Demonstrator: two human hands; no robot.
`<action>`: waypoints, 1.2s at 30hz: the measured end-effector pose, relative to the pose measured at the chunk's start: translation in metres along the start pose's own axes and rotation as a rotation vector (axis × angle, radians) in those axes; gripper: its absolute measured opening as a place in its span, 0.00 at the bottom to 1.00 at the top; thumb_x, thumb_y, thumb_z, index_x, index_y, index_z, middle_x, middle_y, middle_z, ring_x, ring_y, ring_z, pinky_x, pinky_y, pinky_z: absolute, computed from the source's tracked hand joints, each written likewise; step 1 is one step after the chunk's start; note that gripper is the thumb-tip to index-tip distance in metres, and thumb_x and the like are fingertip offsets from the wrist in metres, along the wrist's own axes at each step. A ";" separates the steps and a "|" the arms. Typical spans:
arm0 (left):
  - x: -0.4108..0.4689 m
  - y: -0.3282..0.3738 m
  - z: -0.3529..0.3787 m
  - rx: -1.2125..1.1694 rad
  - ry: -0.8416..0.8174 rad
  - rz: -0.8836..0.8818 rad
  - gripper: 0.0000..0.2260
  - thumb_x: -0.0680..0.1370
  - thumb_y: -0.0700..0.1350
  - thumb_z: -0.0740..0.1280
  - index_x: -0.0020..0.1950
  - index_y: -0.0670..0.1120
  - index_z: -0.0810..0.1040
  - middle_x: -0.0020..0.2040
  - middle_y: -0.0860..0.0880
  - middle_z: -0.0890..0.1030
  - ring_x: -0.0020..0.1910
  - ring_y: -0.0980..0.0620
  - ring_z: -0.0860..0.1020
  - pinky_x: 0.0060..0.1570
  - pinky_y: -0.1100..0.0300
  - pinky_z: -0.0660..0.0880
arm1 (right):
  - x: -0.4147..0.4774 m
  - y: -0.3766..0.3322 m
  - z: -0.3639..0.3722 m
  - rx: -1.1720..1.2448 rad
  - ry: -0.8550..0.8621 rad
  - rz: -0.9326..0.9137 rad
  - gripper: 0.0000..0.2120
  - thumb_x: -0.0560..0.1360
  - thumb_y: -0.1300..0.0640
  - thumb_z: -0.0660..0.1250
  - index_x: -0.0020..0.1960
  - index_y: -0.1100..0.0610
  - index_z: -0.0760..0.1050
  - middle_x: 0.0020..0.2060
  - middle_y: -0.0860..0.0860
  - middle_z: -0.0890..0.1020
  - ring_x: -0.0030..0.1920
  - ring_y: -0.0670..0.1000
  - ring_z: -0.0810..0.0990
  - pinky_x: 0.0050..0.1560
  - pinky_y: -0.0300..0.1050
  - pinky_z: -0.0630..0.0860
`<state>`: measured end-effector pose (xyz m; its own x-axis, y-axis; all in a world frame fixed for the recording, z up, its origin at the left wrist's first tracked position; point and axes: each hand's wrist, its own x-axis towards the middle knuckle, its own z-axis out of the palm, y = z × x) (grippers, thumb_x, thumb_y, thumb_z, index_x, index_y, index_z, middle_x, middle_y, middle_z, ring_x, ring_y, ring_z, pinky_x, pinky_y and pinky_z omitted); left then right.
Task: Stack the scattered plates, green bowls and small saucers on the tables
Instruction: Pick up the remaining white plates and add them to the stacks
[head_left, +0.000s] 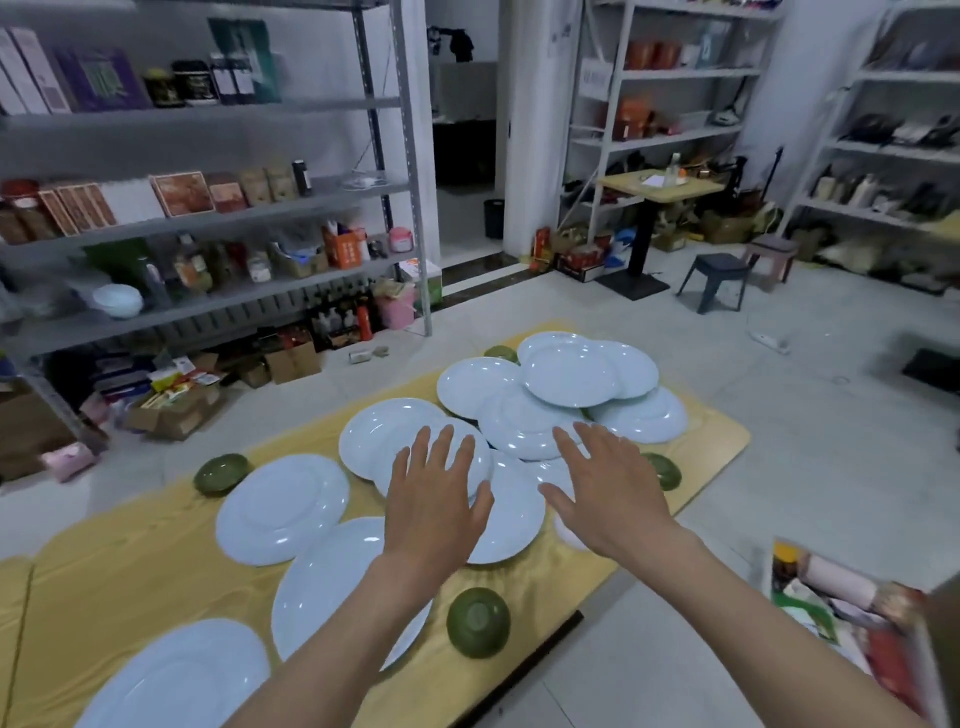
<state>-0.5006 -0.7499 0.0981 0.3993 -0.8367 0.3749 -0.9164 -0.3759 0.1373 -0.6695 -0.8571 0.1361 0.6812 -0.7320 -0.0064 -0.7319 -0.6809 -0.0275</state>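
The left hand and right hand hover, fingers spread wide and empty, over overlapping plates mid-surface. Best to grip one plate by opposite rims and lift it level, without disturbing the far-edge heap.

— Where are our hands?
— Our left hand and right hand reach out, fingers spread, above overlapping white plates on the yellow tabletop.
— Bowls?
— We see an upside-down green bowl near the front edge and an upright green bowl at the left.
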 end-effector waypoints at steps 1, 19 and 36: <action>0.012 0.004 0.007 -0.006 0.007 -0.002 0.22 0.75 0.54 0.67 0.66 0.46 0.77 0.67 0.43 0.77 0.68 0.38 0.73 0.64 0.42 0.72 | 0.009 0.008 -0.001 -0.009 -0.004 0.006 0.33 0.82 0.38 0.50 0.81 0.53 0.46 0.80 0.54 0.52 0.79 0.55 0.50 0.77 0.54 0.50; 0.141 0.075 0.089 -0.012 0.017 0.011 0.23 0.75 0.56 0.59 0.63 0.44 0.79 0.64 0.41 0.79 0.65 0.38 0.76 0.59 0.42 0.75 | 0.129 0.133 0.001 0.027 -0.028 -0.012 0.32 0.82 0.39 0.52 0.80 0.53 0.49 0.79 0.53 0.55 0.79 0.53 0.52 0.75 0.50 0.55; 0.222 0.167 0.153 0.012 -0.137 -0.220 0.23 0.74 0.53 0.66 0.66 0.44 0.78 0.66 0.41 0.78 0.66 0.37 0.75 0.62 0.41 0.72 | 0.225 0.245 0.025 0.176 -0.069 -0.211 0.29 0.82 0.43 0.55 0.79 0.54 0.57 0.78 0.54 0.60 0.77 0.54 0.57 0.74 0.49 0.57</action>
<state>-0.5611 -1.0596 0.0638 0.5894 -0.7802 0.2094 -0.8072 -0.5587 0.1905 -0.6948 -1.1879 0.1033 0.8223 -0.5668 -0.0498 -0.5635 -0.7993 -0.2088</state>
